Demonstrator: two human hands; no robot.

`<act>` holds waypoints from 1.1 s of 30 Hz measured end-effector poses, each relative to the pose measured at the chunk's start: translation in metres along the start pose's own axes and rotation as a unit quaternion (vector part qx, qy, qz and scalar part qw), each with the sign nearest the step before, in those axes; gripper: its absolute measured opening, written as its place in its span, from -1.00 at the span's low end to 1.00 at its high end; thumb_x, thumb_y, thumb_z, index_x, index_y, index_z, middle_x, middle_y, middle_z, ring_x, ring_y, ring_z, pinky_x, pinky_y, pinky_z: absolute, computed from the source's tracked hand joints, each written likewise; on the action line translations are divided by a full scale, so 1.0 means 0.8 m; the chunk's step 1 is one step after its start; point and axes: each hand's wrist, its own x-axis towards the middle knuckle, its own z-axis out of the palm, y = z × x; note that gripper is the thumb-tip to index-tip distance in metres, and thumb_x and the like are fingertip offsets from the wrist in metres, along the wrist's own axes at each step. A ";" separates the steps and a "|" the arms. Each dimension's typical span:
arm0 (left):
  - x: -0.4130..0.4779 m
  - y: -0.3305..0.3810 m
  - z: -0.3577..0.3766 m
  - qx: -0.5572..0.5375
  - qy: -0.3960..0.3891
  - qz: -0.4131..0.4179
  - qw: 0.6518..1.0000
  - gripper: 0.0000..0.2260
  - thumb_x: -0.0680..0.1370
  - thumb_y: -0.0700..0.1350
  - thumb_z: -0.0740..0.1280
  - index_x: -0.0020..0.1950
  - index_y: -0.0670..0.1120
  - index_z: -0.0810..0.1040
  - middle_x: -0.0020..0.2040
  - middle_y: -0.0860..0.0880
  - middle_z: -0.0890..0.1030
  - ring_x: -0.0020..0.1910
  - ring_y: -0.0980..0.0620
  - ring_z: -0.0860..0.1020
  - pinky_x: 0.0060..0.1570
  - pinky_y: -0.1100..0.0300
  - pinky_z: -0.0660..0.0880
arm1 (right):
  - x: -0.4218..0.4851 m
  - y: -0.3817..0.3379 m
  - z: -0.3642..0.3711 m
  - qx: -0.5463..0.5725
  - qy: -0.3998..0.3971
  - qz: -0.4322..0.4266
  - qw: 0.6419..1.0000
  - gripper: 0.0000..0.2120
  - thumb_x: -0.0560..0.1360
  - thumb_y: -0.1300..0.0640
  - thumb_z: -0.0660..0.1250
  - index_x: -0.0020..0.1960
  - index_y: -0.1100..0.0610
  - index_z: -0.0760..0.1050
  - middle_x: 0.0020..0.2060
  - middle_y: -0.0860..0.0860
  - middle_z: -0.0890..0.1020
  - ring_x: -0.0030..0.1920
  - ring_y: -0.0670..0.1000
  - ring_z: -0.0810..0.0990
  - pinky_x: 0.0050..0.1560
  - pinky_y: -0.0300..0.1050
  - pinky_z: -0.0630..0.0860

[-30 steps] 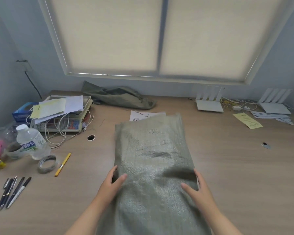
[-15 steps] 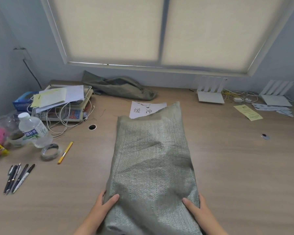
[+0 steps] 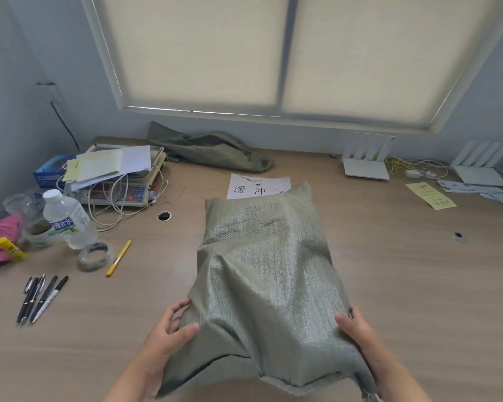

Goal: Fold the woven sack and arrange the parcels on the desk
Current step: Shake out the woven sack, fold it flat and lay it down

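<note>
Desk (image 3: 404, 285) sign (image 3: 259, 188) (缓冲区) behind sack (image 3: 269, 274)

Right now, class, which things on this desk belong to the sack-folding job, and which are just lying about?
In the job: woven sack; left hand and right hand, gripping its near sides; desk.

Lying about: water bottle, tape roll, yellow pen, dark pens, printed sheet, white router.

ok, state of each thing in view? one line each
woven sack: spread lengthwise, near end raised
left hand: grips the sack's near-left edge
right hand: grips its near-right edge
water bottle: upright, capped
second sack: crumpled, at the back
tape roll: lying flat
blinds: down
</note>
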 end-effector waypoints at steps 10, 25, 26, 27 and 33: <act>-0.016 0.049 0.014 0.148 -0.019 0.089 0.985 -0.25 0.34 -0.44 0.44 0.39 0.18 0.43 0.16 -0.02 0.70 0.00 0.04 0.69 -0.07 0.18 0.60 | -0.031 -0.069 -0.010 -0.052 -0.155 -0.033 0.986 -0.03 0.14 0.28 0.62 0.47 -0.14 0.37 0.33 0.15 0.59 0.30 0.27 0.58 0.17 0.27 0.59; 0.004 0.073 0.021 0.091 0.145 0.143 0.975 -0.88 0.58 -0.26 0.38 0.02 -0.07 0.49 -0.34 -0.10 0.63 -0.45 0.03 0.34 -0.50 0.32 0.22 | -0.004 -0.102 0.005 -0.228 0.196 -0.272 0.914 -0.80 0.52 0.33 0.42 -0.17 0.07 0.69 -0.38 0.02 0.62 -0.45 -0.04 0.56 -0.35 0.00 0.64; 0.004 0.081 0.023 0.073 0.147 0.149 0.975 -0.88 0.59 -0.26 0.37 0.00 -0.07 0.47 -0.33 -0.11 0.62 -0.44 0.04 0.33 -0.51 0.33 0.20 | -0.003 -0.108 0.006 -0.221 0.202 -0.282 0.911 -0.80 0.52 0.33 0.42 -0.17 0.08 0.69 -0.37 0.04 0.63 -0.43 -0.05 0.58 -0.35 -0.03 0.64; 0.004 0.089 0.025 0.059 0.150 0.157 0.974 -0.88 0.59 -0.25 0.36 -0.02 -0.07 0.47 -0.31 -0.12 0.59 -0.45 0.04 0.32 -0.53 0.33 0.20 | -0.001 -0.115 0.008 -0.205 0.202 -0.291 0.912 -0.79 0.52 0.36 0.40 -0.15 0.08 0.69 -0.34 0.06 0.65 -0.40 -0.07 0.59 -0.36 -0.08 0.65; -0.006 0.156 0.030 -0.011 0.125 0.239 0.963 -0.77 0.59 -0.28 0.35 -0.09 0.06 0.49 -0.35 -0.05 0.54 -0.52 0.11 0.38 -0.52 0.34 0.39 | 0.006 -0.173 0.031 -0.103 0.136 -0.318 0.933 -0.76 0.55 0.45 0.29 -0.02 0.18 0.66 -0.20 0.05 0.69 -0.22 -0.10 0.66 -0.22 -0.26 0.65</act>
